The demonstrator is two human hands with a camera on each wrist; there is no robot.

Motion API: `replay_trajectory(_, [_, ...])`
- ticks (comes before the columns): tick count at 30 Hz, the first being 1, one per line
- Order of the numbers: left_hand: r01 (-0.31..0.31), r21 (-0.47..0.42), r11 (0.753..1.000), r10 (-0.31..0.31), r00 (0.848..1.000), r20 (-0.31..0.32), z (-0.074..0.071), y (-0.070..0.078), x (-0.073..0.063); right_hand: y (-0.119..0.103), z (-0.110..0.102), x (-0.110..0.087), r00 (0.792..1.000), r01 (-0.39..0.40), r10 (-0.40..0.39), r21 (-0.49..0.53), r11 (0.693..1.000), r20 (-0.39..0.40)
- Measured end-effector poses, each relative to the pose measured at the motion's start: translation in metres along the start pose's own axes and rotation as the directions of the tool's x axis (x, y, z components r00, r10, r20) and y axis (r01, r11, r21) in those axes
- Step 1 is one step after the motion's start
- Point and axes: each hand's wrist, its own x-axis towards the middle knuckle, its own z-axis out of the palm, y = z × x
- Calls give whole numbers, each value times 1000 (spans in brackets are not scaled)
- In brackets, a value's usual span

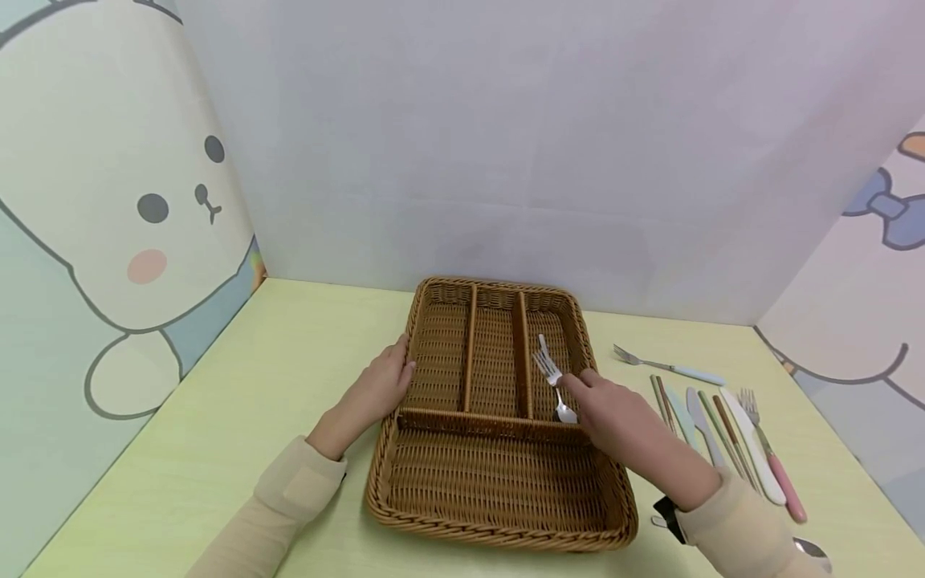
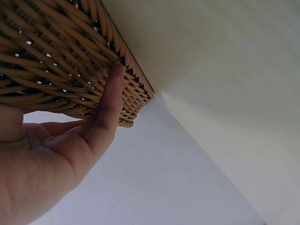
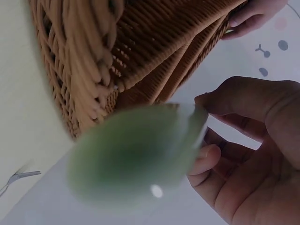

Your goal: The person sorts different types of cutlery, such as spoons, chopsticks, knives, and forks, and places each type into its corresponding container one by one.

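Note:
A brown wicker basket (image 1: 499, 482) with several compartments stands on the table. My left hand (image 1: 372, 391) holds its left side, a finger (image 2: 110, 98) lying along the outer wall and the thumb at the rim. Over the right back compartment, my right hand (image 1: 625, 421) pinches a fork (image 1: 547, 368), tines pointing away from me. In the right wrist view the fork's green handle (image 3: 131, 159) is blurred close to the camera. A spoon (image 1: 566, 413) lies in that compartment beneath the fork, partly covered by it.
Right of the basket lie a fork with a light blue handle (image 1: 697, 374), chopsticks (image 1: 735, 437), several knives, among them a white one (image 1: 759, 457), and a pink-handled fork (image 1: 786, 486). Another spoon (image 1: 811, 547) shows by my right sleeve. A pale wall (image 1: 506, 160) rises behind the table.

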Motion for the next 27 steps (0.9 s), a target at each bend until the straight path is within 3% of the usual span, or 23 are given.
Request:
replay_trajectory(9, [1, -6, 1000, -1, 1000, -1, 0, 0, 0, -27, -3, -1, 992, 121, -120, -40, 992, 40])
replay_trajectory(15, [11, -3, 1000, -11, 1000, 2, 0, 0, 0, -44, -4, -1, 973, 219, -215, -47, 975, 81])
replay_trajectory(22, [19, -5, 1000, -19, 1000, 1, 0, 0, 0, -59, -1, 0, 934, 322, -312, -32, 946, 173])
replay_trajectory(27, [18, -7, 1000, -18, 1000, -1, 0, 1, 0, -68, 2, 1, 892, 405, -382, -51, 913, 243])
